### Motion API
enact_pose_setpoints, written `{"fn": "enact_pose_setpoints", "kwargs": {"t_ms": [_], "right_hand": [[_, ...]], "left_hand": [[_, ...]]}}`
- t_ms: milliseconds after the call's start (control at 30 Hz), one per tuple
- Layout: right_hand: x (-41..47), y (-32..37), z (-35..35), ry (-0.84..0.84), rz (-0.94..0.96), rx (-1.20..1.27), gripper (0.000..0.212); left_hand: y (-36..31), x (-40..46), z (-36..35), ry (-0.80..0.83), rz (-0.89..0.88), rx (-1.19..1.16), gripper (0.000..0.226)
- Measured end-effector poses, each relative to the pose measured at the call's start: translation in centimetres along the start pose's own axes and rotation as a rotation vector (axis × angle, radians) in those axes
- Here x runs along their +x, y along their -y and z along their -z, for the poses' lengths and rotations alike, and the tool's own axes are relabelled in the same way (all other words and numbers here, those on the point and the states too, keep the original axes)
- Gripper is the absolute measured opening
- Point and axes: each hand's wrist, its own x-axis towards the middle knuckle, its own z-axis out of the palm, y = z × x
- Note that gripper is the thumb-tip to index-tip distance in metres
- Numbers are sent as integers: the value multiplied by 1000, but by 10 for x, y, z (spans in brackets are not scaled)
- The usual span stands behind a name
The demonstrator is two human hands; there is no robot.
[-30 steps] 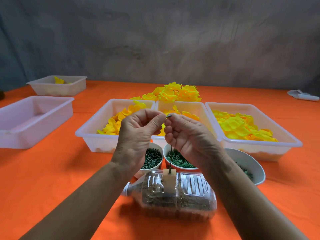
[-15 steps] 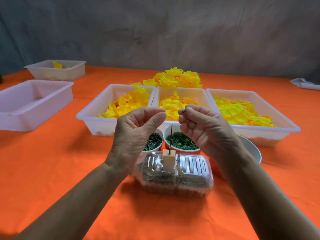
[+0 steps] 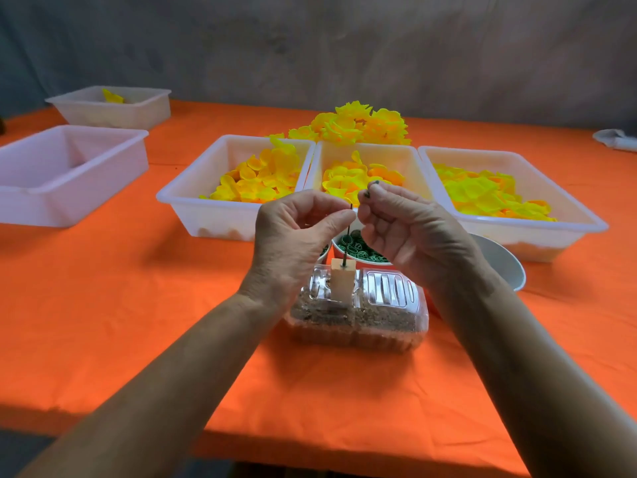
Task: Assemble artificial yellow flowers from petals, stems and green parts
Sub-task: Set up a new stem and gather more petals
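Note:
A thin dark stem [image 3: 347, 236] stands upright in a small pale block [image 3: 342, 283] fixed on a clear plastic bottle [image 3: 358, 315] lying on its side. My left hand [image 3: 293, 239] is curled beside the stem's top, thumb and forefinger close to its tip. My right hand [image 3: 406, 232] pinches small dark green parts [image 3: 370, 192] in its fingertips just right of the stem's tip. Three white trays of yellow petals sit behind: left [image 3: 193, 201], middle [image 3: 418, 174], right [image 3: 586, 215]. A cup of green parts [image 3: 358, 251] lies under my hands.
A pile of finished yellow flowers [image 3: 358, 127] lies behind the trays. Two more white trays stand at the left, near [image 3: 41, 201] and far [image 3: 138, 113]. A white bowl [image 3: 503, 263] sits at the right. Orange cloth [image 3: 103, 305] covers the table.
The view tilted down. My hands came back together around the stem's top, the left thumb and forefinger closing toward its tip; the right hand keeps pinching the green parts.

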Motion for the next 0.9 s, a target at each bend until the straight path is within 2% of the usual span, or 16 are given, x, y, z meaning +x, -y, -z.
{"fn": "enact_pose_setpoints", "kwargs": {"t_ms": [433,900], "right_hand": [[-1,-2,-7,62,10,-121,6],[-6,-2,-5,79,175,-310,7]], "left_hand": [[-1,-3,-2,27,43,-140,7],[0,-4,-1,16,60,-142,6]]}}
